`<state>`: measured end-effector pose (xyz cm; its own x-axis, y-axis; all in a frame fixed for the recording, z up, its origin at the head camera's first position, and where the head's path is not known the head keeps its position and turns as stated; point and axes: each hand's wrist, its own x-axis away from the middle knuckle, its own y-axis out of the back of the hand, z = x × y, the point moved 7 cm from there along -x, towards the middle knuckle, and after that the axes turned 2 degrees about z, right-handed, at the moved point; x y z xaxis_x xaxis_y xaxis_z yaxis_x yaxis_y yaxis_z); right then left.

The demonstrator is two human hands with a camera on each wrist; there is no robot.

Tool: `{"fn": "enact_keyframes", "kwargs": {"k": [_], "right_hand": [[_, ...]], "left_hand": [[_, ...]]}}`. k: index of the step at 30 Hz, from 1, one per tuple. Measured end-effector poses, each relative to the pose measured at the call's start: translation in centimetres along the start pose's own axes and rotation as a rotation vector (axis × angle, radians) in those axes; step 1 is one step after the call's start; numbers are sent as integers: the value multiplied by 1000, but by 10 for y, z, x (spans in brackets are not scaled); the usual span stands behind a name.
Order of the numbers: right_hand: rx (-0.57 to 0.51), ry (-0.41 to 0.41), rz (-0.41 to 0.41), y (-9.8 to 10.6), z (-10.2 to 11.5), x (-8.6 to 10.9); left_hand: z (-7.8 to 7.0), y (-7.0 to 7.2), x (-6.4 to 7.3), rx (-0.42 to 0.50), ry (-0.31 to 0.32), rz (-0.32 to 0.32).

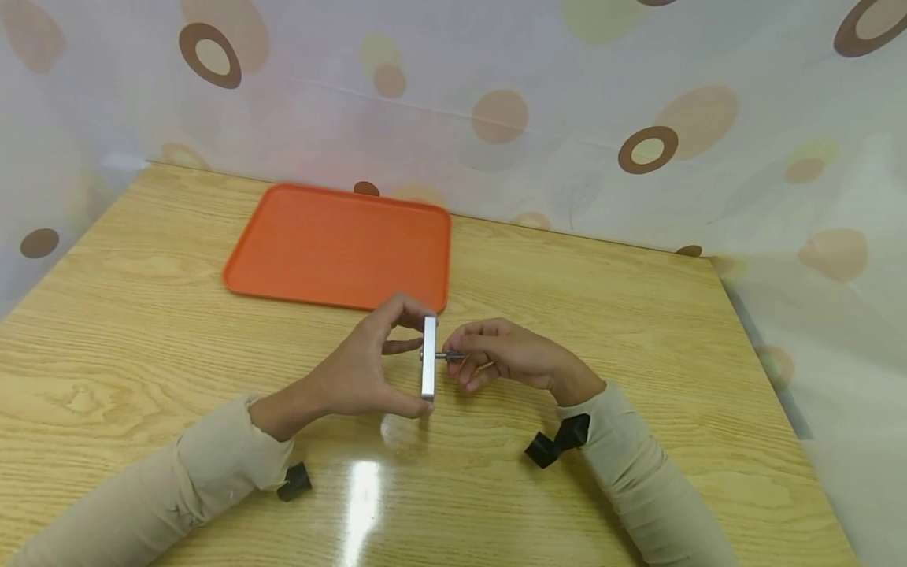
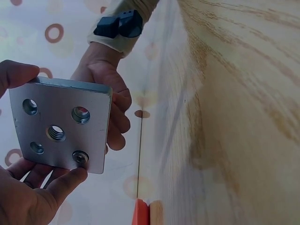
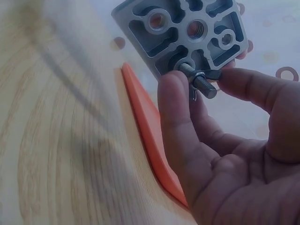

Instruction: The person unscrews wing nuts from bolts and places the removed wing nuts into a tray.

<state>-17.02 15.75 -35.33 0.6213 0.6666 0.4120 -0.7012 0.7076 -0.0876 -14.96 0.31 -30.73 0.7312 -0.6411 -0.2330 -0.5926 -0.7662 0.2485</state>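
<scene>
My left hand [image 1: 357,374] grips a square metal plate [image 1: 428,358] by its opposite edges, holding it upright above the table. The left wrist view shows the plate's flat face, with a threaded centre hole and holes near the corners. In one corner sits a bolt head [image 2: 80,157], with a left fingertip against its edge. On the ribbed back face, the threaded bolt [image 3: 205,89] sticks out, carrying a wing nut [image 3: 213,75]. My right hand [image 1: 512,354] has thumb and finger at the nut's wings, pinching it. The far wing is partly hidden by a finger.
An orange tray [image 1: 347,244] lies on the wooden table [image 1: 602,315] behind the hands, against the patterned backdrop [image 1: 432,87]. Black wrist devices [image 1: 560,441] are worn at the cuffs. Glare shines on the near tabletop.
</scene>
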Motion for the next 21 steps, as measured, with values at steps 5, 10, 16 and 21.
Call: {"fn": "enact_keyframes", "kwargs": {"k": [5,10,16,21], "right_hand": [[5,27,14,0,1,0],[-10,55,42,-1,2,0],[32,40,-2,4,1,0],[-17,-19,-48,8,-4,-3]], "left_hand": [[0,0,0,-3,2,0],[0,0,0,-4,5,-2],[0,0,0,-5,1,-3],[0,0,0,-6,0,-6]]}}
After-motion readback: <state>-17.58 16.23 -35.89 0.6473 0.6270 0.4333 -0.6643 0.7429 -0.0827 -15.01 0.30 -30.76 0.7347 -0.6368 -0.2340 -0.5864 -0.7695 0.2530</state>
